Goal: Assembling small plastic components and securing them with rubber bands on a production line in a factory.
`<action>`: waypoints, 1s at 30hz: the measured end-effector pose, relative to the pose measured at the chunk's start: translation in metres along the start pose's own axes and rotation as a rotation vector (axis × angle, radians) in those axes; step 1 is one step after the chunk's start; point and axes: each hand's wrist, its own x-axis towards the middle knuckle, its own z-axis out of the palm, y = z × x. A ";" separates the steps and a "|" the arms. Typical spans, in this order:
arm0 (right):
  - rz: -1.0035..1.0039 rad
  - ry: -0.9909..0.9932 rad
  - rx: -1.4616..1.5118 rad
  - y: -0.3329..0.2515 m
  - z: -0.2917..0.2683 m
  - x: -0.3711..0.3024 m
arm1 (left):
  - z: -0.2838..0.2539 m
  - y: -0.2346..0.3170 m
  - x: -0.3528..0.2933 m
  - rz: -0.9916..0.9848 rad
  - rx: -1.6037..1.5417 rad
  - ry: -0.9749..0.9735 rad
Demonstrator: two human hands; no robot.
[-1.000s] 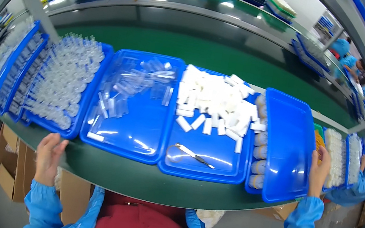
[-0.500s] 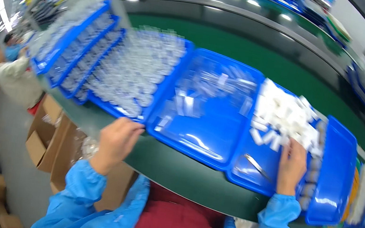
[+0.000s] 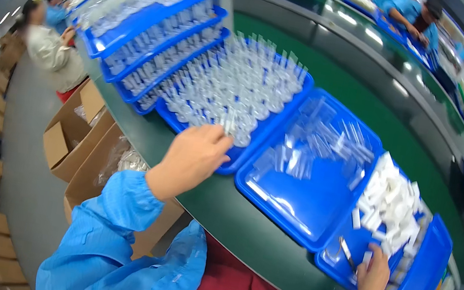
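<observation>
My left hand [image 3: 193, 154] is closed at the near edge of a blue tray full of upright clear plastic tubes with round bases [image 3: 223, 86]. Its fingertips pinch one of these tubes [image 3: 229, 121], mostly hidden by the hand. Over another blue tray [image 3: 330, 262], at the right, my right hand [image 3: 373, 281] pinches a small white block [image 3: 367, 259]. A pile of similar white pieces [image 3: 390, 200] lies just beyond it. Metal tweezers [image 3: 346, 252] rest in that tray beside my right hand.
Between the two trays stands a blue tray [image 3: 295, 206] with loose flat clear pieces. Stacked trays of clear tubes [image 3: 157, 42] rise at the far left. An upright blue tray [image 3: 420, 278] borders the right. Cardboard boxes [image 3: 73, 132] stand below the green table [image 3: 220, 216]; co-workers are farther off.
The view has turned left. My left hand has moved from the tray's rim onto a clear tube. My right hand has drawn back from the pile with a white block.
</observation>
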 end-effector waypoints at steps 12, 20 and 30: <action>-0.112 0.168 0.148 -0.009 -0.011 -0.010 | 0.015 0.012 -0.012 0.010 -0.047 0.177; -0.137 0.298 0.104 0.008 -0.005 -0.016 | -0.006 0.024 -0.024 -0.241 -0.899 0.224; 0.032 0.151 1.035 -0.096 -0.009 -0.016 | -0.007 0.118 -0.015 -0.115 -1.312 0.047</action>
